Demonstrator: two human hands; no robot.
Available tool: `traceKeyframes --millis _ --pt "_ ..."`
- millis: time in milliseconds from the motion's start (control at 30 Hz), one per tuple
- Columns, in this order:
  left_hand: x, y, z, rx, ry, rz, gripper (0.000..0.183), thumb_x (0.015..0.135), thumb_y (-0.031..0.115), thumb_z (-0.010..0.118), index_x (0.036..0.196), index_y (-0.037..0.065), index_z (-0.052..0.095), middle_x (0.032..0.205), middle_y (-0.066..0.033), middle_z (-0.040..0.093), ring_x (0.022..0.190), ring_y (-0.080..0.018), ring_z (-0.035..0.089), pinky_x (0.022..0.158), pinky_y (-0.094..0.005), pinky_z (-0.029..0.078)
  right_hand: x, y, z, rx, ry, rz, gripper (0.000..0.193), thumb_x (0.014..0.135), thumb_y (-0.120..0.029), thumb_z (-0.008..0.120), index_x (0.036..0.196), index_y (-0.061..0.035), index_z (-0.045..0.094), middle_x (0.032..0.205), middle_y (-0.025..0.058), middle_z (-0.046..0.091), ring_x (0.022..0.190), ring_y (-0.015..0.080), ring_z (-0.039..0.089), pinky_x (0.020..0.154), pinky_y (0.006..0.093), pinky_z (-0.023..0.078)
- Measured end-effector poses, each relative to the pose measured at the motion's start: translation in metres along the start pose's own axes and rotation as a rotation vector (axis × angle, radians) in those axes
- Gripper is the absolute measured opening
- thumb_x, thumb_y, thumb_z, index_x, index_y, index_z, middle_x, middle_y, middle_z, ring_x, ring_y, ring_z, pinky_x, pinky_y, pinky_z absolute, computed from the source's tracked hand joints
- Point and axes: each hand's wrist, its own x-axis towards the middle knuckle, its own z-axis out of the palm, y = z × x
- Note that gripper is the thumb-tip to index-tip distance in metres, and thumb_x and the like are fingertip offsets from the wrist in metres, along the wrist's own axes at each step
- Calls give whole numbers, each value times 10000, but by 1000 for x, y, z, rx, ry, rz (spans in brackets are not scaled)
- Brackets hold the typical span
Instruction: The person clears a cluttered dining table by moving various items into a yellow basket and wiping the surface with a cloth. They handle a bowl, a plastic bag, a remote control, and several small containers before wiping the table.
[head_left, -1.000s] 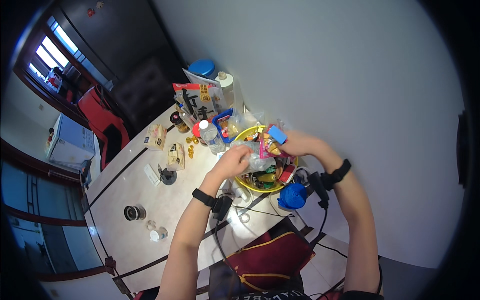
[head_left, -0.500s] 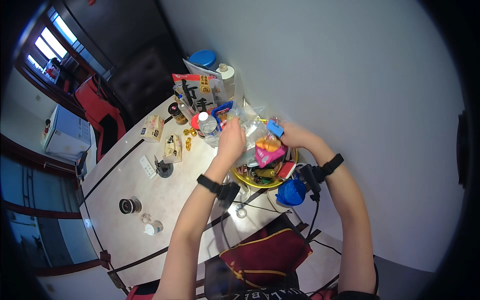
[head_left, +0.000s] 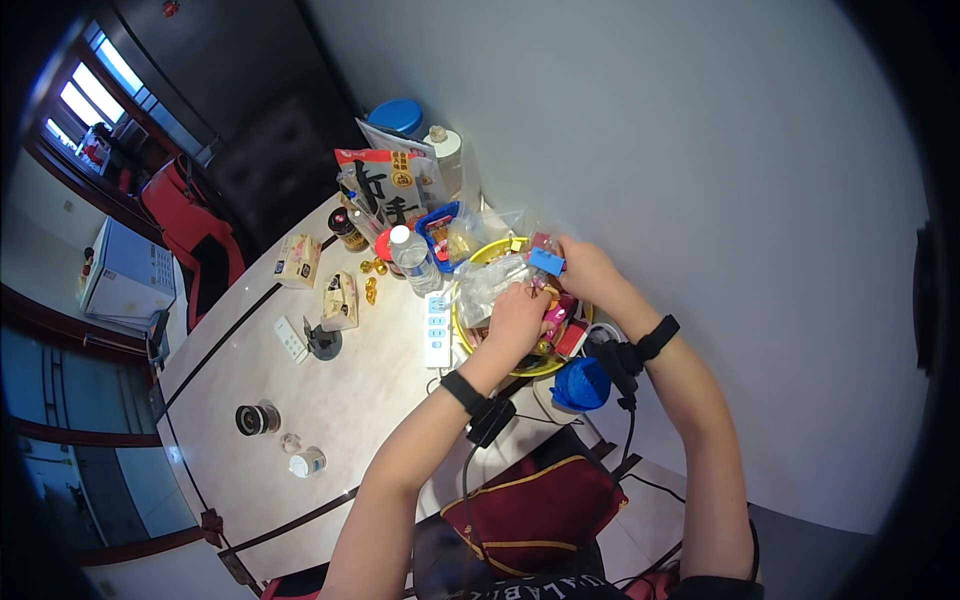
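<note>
Your right hand (head_left: 590, 268) has its fingers closed at the right end of a blue block (head_left: 546, 262), over the far right side of the yellow basket (head_left: 528, 371), long axis roughly left to right. Your left hand (head_left: 518, 318), farther from the block, sits below and left, fingers half curled beside a pink packet (head_left: 561, 318); I can't tell whether it grips anything.
</note>
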Motion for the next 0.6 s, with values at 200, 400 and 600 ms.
traceKeyframes --millis 200,400,600 --pt "31 -10 43 95 -159 -193 219 766 131 668 956 51 593 955 -174 623 904 -346 635 750 -450 518 -5 11 5 -16 -60 143 278 714 -247 732 774 16 665 760 219 658 725 384 653 693 461 538" --pt "11 -2 10 -121 -120 -142 279 814 125 633 1073 36 580 999 -200 636 938 -336 644 808 -418 518 -16 0 -4 2 22 176 381 726 -293 749 930 6 630 774 203 653 740 388 643 700 467 523" --pt "-56 -23 -55 -227 325 -70 484 850 143 615 1288 8 460 1218 -264 530 1152 -400 499 975 -434 411 -69 -20 -25 -44 255 98 446 739 -201 735 1101 -4 562 1127 198 570 1060 353 556 863 419 480"
